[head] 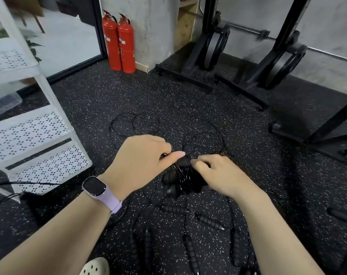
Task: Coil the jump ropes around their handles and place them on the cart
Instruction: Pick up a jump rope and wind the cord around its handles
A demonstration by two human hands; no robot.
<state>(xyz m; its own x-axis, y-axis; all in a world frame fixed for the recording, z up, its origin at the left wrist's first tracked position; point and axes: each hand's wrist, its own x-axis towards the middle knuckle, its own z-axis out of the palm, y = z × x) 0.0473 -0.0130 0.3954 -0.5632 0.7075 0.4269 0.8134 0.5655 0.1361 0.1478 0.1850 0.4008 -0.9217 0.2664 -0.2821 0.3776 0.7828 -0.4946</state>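
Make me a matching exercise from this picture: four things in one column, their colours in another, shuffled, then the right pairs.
Things:
1. fire extinguishers
2. watch strap
3. cart
4. pair of handles held in the right hand

Colours:
A. white
B. black
C. red
D. lilac

Pairs: 1-C, 2-D, 3-A, 4-B

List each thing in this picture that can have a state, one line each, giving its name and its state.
left hand: pinching the thin black rope
right hand: gripping the paired handles
paired handles: held above the floor, rope partly wound round them
loose rope: uncoiled, looped on the floor
other jump ropes: lying uncoiled on the floor
white cart: perforated shelves; no rope visible on them
fire extinguishers: upright by the pillar
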